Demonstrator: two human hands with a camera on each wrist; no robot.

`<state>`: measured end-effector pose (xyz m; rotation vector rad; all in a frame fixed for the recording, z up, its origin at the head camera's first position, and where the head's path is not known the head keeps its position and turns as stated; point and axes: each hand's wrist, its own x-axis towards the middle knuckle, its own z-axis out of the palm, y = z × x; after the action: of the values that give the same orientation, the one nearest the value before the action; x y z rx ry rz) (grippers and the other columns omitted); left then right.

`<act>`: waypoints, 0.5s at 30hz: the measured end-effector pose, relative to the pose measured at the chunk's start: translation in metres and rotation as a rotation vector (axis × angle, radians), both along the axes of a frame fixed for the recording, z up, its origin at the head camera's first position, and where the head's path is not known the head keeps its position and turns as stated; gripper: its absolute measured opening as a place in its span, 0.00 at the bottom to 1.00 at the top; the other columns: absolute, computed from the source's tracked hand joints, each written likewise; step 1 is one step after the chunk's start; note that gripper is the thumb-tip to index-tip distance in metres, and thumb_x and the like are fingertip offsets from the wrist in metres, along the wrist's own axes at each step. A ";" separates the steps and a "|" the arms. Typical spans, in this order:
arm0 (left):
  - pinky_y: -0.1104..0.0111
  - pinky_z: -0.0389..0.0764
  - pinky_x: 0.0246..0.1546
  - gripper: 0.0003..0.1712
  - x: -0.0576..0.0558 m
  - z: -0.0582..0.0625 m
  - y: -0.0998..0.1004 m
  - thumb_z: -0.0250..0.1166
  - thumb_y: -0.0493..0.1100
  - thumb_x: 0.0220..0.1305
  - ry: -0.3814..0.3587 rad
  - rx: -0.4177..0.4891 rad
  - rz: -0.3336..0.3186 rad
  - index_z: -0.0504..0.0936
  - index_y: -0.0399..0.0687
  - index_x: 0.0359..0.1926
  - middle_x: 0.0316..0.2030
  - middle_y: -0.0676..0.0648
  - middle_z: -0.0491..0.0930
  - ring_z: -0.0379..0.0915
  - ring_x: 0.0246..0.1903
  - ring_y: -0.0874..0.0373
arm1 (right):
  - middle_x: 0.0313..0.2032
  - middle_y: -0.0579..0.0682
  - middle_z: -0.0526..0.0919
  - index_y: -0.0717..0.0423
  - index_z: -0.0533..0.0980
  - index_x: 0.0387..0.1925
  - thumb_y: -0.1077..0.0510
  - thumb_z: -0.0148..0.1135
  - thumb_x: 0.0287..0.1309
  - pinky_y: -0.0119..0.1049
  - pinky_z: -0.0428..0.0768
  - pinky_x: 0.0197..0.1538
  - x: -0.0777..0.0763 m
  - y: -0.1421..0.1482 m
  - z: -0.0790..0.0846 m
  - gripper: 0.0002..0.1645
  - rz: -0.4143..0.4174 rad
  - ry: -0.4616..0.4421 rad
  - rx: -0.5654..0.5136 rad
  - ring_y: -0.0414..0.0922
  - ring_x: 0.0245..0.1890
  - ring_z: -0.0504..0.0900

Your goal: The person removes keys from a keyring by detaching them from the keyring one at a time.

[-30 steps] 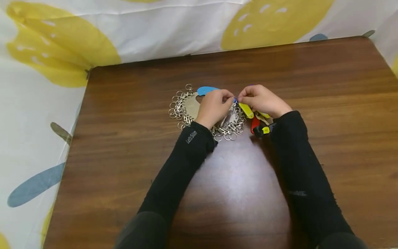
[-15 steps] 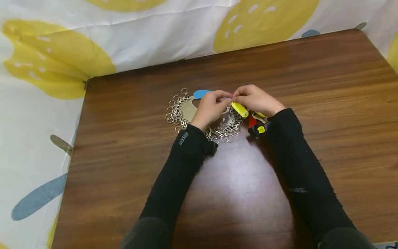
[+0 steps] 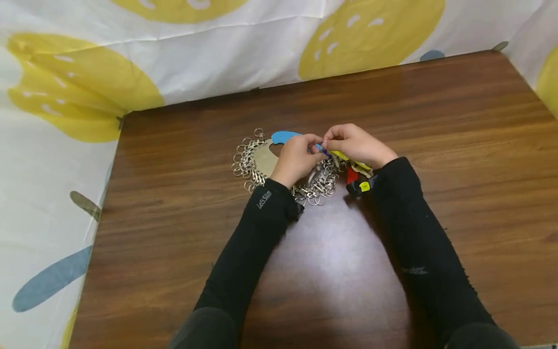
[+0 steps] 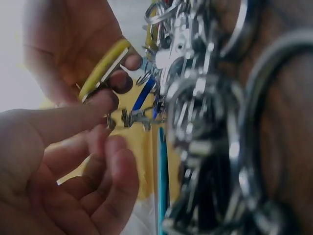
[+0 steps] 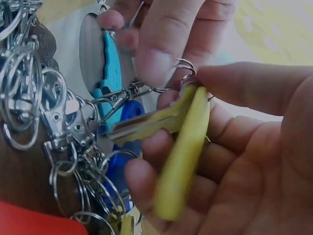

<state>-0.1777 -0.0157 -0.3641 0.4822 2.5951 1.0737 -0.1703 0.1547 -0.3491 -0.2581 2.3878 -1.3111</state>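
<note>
A metal plate (image 3: 263, 157) with a blue handle (image 3: 283, 136) lies on the table, fringed with several snap hooks and rings. My left hand (image 3: 296, 157) reaches over it and pinches the split ring of one snap hook (image 5: 120, 98) between thumb and fingers. Close against its fingertips, my right hand (image 3: 359, 145) pinches the small ring (image 5: 187, 66) of a yellow key tag (image 5: 183, 161). From that ring a key (image 5: 146, 122) hangs beside the tag, across the right fingers. Fingertips partly hide where the two rings meet.
More keys and tags lie by the plate's right side, among them a red tag (image 3: 352, 175) and a blue tag (image 5: 129, 120). A black wrist device with a yellow patch (image 3: 364, 186) sits under the right cuff. Patterned cloth (image 3: 209, 58) borders the brown table (image 3: 174, 232).
The yellow tag, earlier lying out below the right fingers, has turned and is now mostly hidden under that hand. A blue tag shows at the fingertips again. Both hands stay together over the plate.
</note>
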 end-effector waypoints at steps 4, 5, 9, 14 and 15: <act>0.69 0.76 0.42 0.17 -0.001 -0.001 -0.003 0.62 0.50 0.64 0.024 -0.013 -0.064 0.83 0.49 0.50 0.45 0.49 0.84 0.79 0.36 0.59 | 0.41 0.55 0.78 0.64 0.74 0.45 0.56 0.48 0.69 0.41 0.73 0.43 0.001 0.001 -0.001 0.15 -0.025 -0.009 -0.007 0.49 0.36 0.73; 0.70 0.75 0.40 0.16 -0.001 -0.001 -0.004 0.61 0.51 0.65 0.037 -0.025 -0.085 0.84 0.50 0.49 0.43 0.50 0.84 0.77 0.34 0.60 | 0.40 0.54 0.78 0.63 0.74 0.45 0.56 0.48 0.69 0.41 0.73 0.42 0.000 0.001 -0.001 0.15 -0.026 -0.013 -0.005 0.49 0.36 0.73; 0.71 0.62 0.27 0.19 -0.001 -0.001 -0.009 0.53 0.56 0.69 0.075 -0.081 -0.157 0.81 0.52 0.28 0.21 0.53 0.72 0.63 0.21 0.60 | 0.37 0.51 0.78 0.63 0.75 0.43 0.57 0.47 0.69 0.39 0.74 0.38 -0.002 -0.001 -0.001 0.15 -0.013 -0.006 -0.004 0.46 0.34 0.73; 0.70 0.57 0.25 0.26 -0.002 -0.004 -0.015 0.50 0.58 0.70 0.083 -0.086 -0.184 0.67 0.51 0.18 0.17 0.52 0.57 0.54 0.18 0.59 | 0.33 0.50 0.77 0.64 0.75 0.43 0.58 0.46 0.70 0.38 0.75 0.36 -0.007 -0.004 -0.002 0.15 0.021 -0.004 -0.009 0.48 0.31 0.73; 0.71 0.60 0.26 0.24 -0.003 -0.005 -0.015 0.50 0.58 0.70 0.084 -0.077 -0.177 0.72 0.51 0.20 0.17 0.52 0.63 0.58 0.20 0.61 | 0.33 0.50 0.77 0.63 0.75 0.43 0.58 0.46 0.70 0.38 0.75 0.37 -0.008 -0.004 -0.002 0.15 0.026 -0.008 -0.012 0.48 0.31 0.73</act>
<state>-0.1804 -0.0307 -0.3694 0.7371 2.5960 0.9110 -0.1785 0.1503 -0.3513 -0.2857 2.3629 -1.3123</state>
